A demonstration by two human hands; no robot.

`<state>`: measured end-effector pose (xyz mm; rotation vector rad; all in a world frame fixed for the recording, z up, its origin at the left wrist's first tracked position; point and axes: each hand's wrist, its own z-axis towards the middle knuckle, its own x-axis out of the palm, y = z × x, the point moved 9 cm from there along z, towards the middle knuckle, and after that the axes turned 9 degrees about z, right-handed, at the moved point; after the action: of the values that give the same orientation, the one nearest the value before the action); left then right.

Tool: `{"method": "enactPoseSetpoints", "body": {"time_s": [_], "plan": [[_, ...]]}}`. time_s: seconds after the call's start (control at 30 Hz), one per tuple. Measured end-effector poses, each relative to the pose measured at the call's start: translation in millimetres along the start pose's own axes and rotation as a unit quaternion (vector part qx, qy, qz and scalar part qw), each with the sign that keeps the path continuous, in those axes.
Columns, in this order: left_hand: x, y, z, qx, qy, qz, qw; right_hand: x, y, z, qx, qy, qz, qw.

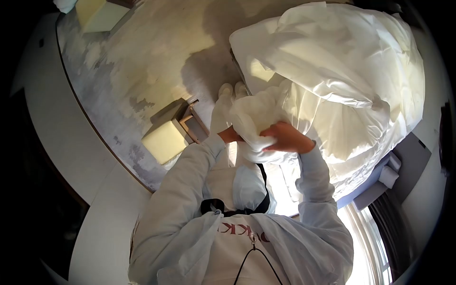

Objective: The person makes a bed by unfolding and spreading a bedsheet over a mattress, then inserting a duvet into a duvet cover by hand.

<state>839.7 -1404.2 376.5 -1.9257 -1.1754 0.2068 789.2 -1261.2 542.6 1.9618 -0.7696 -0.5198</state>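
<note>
A large white duvet lies bunched and wrinkled over the bed, and one end of it hangs toward my body. My right hand is closed on a folded edge of this bedding, fingers curled into the cloth. On the other side of the gathered bundle, my left hand grips the same cloth, its fingertips partly hidden behind the folds. The flat white corner of the mattress shows beyond the bundle.
Left of my legs stand a cream-topped stool and a small wooden-framed piece. Patterned carpet covers the floor. A grey sofa with a pillow and dark curtains are at right. Another cream box-shaped seat is top left.
</note>
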Motion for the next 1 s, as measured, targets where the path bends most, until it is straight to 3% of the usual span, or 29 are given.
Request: {"method": "enactPoseSetpoints", "body": {"time_s": [0.2, 0.27, 0.3, 0.37, 0.4, 0.5, 0.53, 0.6, 0.63, 0.67, 0.7, 0.73, 0.77, 0.8, 0.83, 0.9, 0.93, 0.97, 1.0], "plan": [[44.8, -87.5, -27.6, 0.040, 0.139, -0.077, 0.987, 15.1, -12.5, -11.2, 0.033, 0.031, 0.012, 0.999], [69.4, -104.4, -35.5, 0.057, 0.200, -0.092, 0.974, -33.5, 22.1, -25.2, -0.006, -0.203, 0.001, 0.979], [82.3, -112.5, -39.3, 0.062, 0.228, -0.097, 0.967, -35.9, 30.8, -26.8, -0.005, -0.204, 0.002, 0.979], [110.3, -122.3, -45.2, 0.071, 0.292, -0.106, 0.948, -17.3, 55.3, -21.9, -0.029, -0.081, -0.223, 0.971], [121.1, -125.7, -48.8, 0.073, 0.316, -0.109, 0.940, -14.9, 75.0, -23.9, -0.091, -0.056, -0.219, 0.970], [146.0, -124.2, -54.5, 0.068, 0.373, -0.124, 0.917, -3.5, 48.1, -35.2, -0.037, 0.044, -0.122, 0.991], [150.1, -121.8, -54.7, 0.064, 0.384, -0.128, 0.912, -18.7, 56.5, -46.6, -0.116, -0.046, -0.130, 0.984], [149.3, -107.0, -46.5, 0.039, 0.387, -0.152, 0.909, -34.2, 46.0, -74.6, -0.073, -0.060, -0.149, 0.984], [146.6, -96.6, -35.8, -0.017, 0.373, -0.199, 0.906, -41.6, 36.8, -88.7, -0.002, -0.039, -0.104, 0.994], [140.9, -78.6, -23.1, -0.138, 0.338, -0.313, 0.876, -58.5, 51.0, -103.1, -0.027, -0.064, -0.070, 0.995], [138.9, 3.6, 5.1, -0.261, 0.300, -0.330, 0.856, -66.3, 54.8, -114.5, -0.025, -0.092, -0.062, 0.994], [111.8, 23.9, 16.7, -0.180, 0.246, -0.110, 0.946, -72.7, 62.7, -121.9, -0.027, -0.129, -0.045, 0.990], [92.4, 38.9, 19.9, -0.150, 0.179, 0.014, 0.972, -77.2, 68.6, -127.9, -0.029, -0.166, -0.029, 0.985], [63.6, 61.8, 33.0, -0.053, 0.066, 0.338, 0.937, -74.3, 59.6, -134.2, 0.018, -0.143, -0.031, 0.989], [54.9, 67.8, 30.1, -0.053, 0.067, 0.337, 0.938, -73.1, 60.6, -129.3, 0.019, -0.142, -0.031, 0.989], [33.2, 103.6, 18.2, -0.204, 0.055, 0.305, 0.929, -70.8, 69.2, -121.0, -0.008, -0.135, -0.016, 0.991], [64.8, 159.7, 13.7, -0.217, 0.225, 0.086, 0.946, -67.7, 67.7, -119.7, -0.006, -0.136, -0.005, 0.991], [65.2, 150.0, 7.6, -0.217, 0.226, 0.086, 0.946, -66.8, 67.8, -119.7, -0.005, -0.135, -0.005, 0.991], [73.3, 133.9, -11.5, -0.282, 0.258, 0.046, 0.923, -66.7, 67.3, -120.3, -0.001, -0.134, 0.002, 0.991]]}}
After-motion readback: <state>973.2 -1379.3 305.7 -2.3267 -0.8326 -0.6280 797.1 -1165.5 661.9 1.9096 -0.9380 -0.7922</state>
